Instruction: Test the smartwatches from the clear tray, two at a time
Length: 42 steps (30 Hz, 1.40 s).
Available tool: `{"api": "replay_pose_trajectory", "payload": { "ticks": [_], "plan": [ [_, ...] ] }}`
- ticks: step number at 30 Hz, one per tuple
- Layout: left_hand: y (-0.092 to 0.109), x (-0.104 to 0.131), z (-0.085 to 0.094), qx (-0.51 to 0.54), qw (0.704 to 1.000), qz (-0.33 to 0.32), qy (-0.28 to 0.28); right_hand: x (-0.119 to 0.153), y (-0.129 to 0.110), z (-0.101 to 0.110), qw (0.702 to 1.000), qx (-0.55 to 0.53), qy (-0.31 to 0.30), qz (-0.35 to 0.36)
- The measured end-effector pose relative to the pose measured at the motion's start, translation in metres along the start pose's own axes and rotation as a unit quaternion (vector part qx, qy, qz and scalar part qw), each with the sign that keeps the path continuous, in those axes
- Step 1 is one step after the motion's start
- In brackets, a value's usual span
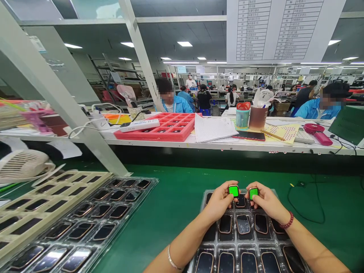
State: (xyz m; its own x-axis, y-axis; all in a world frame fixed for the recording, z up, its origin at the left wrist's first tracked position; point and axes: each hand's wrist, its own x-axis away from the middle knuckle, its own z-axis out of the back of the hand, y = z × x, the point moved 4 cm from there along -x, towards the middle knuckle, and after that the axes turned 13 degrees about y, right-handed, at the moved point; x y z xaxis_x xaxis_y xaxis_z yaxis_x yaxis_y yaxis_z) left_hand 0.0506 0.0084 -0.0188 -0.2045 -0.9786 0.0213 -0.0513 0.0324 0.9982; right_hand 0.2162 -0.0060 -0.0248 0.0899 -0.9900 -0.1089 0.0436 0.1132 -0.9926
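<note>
My left hand holds a small watch whose screen glows green, thumb on its lower edge. In my right hand is a second watch, also lit green, with the thumb over its lower part. Both hands are above the far end of a clear plastic tray, a short gap between them. Dark-screened watches with gold-coloured rims lie in the tray's compartments. The wrists partly cover the tray's sides.
At left lie another clear tray and a cream tray, both holding dark watches. A white fan stands behind them. A raised shelf bears a red tray, papers and cups. A cable lies right. People sit beyond.
</note>
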Motion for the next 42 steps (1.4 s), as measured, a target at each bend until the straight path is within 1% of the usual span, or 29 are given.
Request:
{"api": "replay_pose_trajectory", "payload": {
  "ticks": [8,14,19,22,25,29,33,36,39,42],
  "plan": [
    [-0.0009,-0.0008,-0.0006,-0.006,1.000,0.001,0.004,-0.0007,0.0059,-0.0010,1.000,-0.018,0.001,-0.010],
    [0.0001,-0.0027,0.0005,-0.028,0.999,-0.031,0.010,-0.0014,0.0061,0.0002,1.000,-0.003,0.010,-0.013],
    [-0.0008,-0.0036,0.0020,-0.022,0.999,-0.042,0.008,-0.0002,0.0013,0.0005,1.000,0.012,0.021,-0.002],
    [0.0005,-0.0031,0.0026,-0.038,0.998,-0.054,0.017,0.0016,-0.0005,-0.0007,1.000,0.012,0.011,0.001],
    [0.0007,-0.0027,0.0024,-0.040,0.997,-0.057,0.014,0.0021,0.0007,-0.0016,1.000,0.013,-0.010,0.004],
    [-0.0005,-0.0031,0.0020,-0.038,0.998,-0.058,0.006,0.0011,0.0046,-0.0007,1.000,0.013,-0.012,0.006],
    [-0.0011,-0.0029,0.0006,-0.047,0.998,-0.048,0.003,0.0012,0.0062,-0.0014,1.000,0.007,-0.012,0.003],
    [0.0000,-0.0016,0.0000,-0.033,0.999,-0.037,0.002,0.0014,0.0053,-0.0017,1.000,0.000,-0.006,-0.001],
    [0.0014,-0.0001,-0.0002,0.010,1.000,-0.016,-0.007,0.0010,0.0027,-0.0014,0.999,-0.037,-0.002,-0.004],
    [0.0014,0.0003,-0.0003,0.087,0.995,0.024,-0.034,0.0002,0.0007,0.0003,0.993,-0.113,-0.003,-0.026]
  ]
}}
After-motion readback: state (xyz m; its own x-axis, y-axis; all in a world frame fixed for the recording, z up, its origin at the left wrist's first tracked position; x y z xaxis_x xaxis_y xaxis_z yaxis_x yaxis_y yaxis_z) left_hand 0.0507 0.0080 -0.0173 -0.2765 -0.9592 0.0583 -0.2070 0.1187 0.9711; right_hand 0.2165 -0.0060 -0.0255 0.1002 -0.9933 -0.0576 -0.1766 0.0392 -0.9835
